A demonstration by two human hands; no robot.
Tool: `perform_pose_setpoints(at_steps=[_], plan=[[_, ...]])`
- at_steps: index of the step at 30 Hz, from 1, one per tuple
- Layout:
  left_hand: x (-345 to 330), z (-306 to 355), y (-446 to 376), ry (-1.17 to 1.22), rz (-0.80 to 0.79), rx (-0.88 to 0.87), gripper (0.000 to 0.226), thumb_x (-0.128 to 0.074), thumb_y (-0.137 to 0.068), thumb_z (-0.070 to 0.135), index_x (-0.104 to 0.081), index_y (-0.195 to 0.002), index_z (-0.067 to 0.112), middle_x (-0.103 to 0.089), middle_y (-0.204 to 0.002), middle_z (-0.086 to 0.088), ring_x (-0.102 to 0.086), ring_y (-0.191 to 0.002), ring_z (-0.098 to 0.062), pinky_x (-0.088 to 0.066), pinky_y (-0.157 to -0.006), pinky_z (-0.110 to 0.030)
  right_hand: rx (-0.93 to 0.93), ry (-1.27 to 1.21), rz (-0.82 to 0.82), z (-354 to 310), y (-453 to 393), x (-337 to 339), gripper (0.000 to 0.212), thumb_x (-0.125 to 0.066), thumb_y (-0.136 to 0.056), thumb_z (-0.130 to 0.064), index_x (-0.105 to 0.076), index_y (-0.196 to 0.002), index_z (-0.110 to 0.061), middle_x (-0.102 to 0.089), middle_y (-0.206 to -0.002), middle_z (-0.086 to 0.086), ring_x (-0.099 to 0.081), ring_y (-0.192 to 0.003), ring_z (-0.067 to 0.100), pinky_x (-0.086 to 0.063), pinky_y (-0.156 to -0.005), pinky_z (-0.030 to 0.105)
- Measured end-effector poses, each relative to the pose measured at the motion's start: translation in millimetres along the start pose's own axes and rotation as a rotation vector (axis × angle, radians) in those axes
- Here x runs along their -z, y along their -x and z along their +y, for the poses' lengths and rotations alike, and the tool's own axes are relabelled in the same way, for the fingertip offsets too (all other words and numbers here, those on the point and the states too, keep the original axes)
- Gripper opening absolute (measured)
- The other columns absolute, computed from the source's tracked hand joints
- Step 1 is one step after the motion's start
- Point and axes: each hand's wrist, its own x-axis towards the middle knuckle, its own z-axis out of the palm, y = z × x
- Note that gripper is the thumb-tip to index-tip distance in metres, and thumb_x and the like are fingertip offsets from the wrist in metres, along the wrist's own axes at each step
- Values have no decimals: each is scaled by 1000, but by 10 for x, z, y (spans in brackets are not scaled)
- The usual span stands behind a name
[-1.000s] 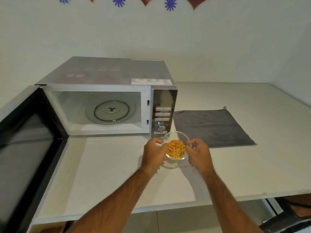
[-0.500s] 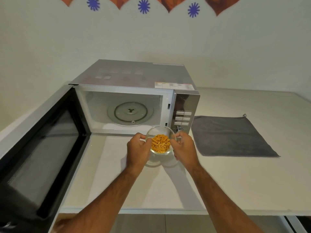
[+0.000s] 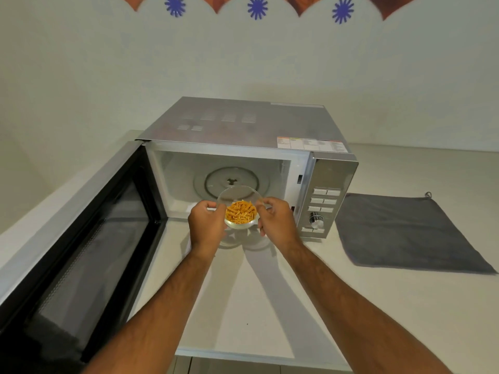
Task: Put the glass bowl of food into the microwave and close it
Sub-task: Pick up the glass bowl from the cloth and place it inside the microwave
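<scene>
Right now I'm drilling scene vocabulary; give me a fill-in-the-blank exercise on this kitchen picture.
1. The glass bowl is held by ____ hands.
2. The microwave door stands ____.
3. The food in the bowl is ____ in colour.
4. The grey cloth lies to the ____ of the microwave.

Missing words: two; open; orange; right

Two bare forearms, no sleeves in view; left hand point(image 3: 206, 225), right hand point(image 3: 278, 224), seemingly ringless

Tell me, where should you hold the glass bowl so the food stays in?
Hold the glass bowl by its rim, one hand on each side, as the left hand and right hand do now. It is round, smooth and open on top, so a grip from both sides likely keeps it level.
</scene>
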Motion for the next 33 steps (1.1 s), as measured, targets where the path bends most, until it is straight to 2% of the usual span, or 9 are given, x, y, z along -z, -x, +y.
perform_pose_setpoints(at_steps=[4,6,11,13,18,23,28,30,33], plan=[[-64,34,-164,43,42,6,9,-66,-93,13,-70,-96,6,-72,-78,-9,-67,-60,-19,-51,-41,-20,20,45,29,5,-207,-223,24,-54,-102,-38,-73,-103,-24,-69,-69,9,-67,-59,33,-59,-58,48],[-108,40,-280,39,47,3,11,-65,-93,12,-71,-101,6,-74,-83,-10,-67,-62,-17,-51,-42,-18,13,60,26,14,-303,-309,22,-52,-102,-35,-71,-101,-24,-71,-75,9,-70,-63,33,-61,-57,51],[-175,81,-603,23,34,-15,7,-65,-95,10,-70,-99,7,-74,-83,-15,-66,-59,-16,-48,-42,-14,-33,-12,14,-49,-576,-387,21,-55,-106,-28,-71,-108,-14,-73,-81,4,-68,-57,10,-54,-49,22],[-202,88,-718,28,38,-2,8,-65,-96,9,-70,-100,5,-73,-84,-16,-66,-60,-17,-47,-40,-13,-56,-46,14,-64,-659,-420,21,-57,-105,-28,-72,-111,-15,-74,-84,2,-66,-55,5,-51,-49,17],[-307,60,-985,36,28,56,15,-68,-98,12,-70,-110,4,-75,-90,-15,-69,-65,-18,-46,-39,-13,-124,-100,-29,-83,-841,-511,22,-54,-107,-29,-66,-123,-22,-72,-85,8,-65,-57,10,-48,-46,15],[-369,29,-1163,76,23,106,11,-68,-97,13,-69,-105,5,-74,-91,-18,-64,-61,-19,-46,-39,-19,-165,-49,-59,-75,-1021,-589,32,-51,-108,-34,-59,-138,-31,-73,-109,13,-70,-72,20,-49,-40,20],[-405,-38,-1273,65,19,116,14,-72,-95,13,-70,-105,3,-76,-100,-20,-68,-73,-26,-54,-56,-27,-200,14,-72,1,-1169,-662,31,-50,-106,-40,-63,-132,-27,-75,-109,12,-77,-77,27,-63,-53,36],[-421,-39,-1301,65,14,106,12,-70,-96,12,-69,-104,3,-74,-95,-18,-67,-68,-22,-53,-51,-22,-213,6,-76,38,-1205,-667,31,-49,-107,-39,-64,-130,-25,-75,-109,15,-75,-72,24,-63,-54,35],[-439,-42,-1334,54,1,98,12,-69,-97,14,-69,-102,2,-71,-83,-13,-64,-60,-18,-51,-45,-18,-217,-12,-83,85,-1254,-658,30,-48,-108,-32,-63,-132,-21,-76,-105,18,-68,-55,17,-51,-44,24]])
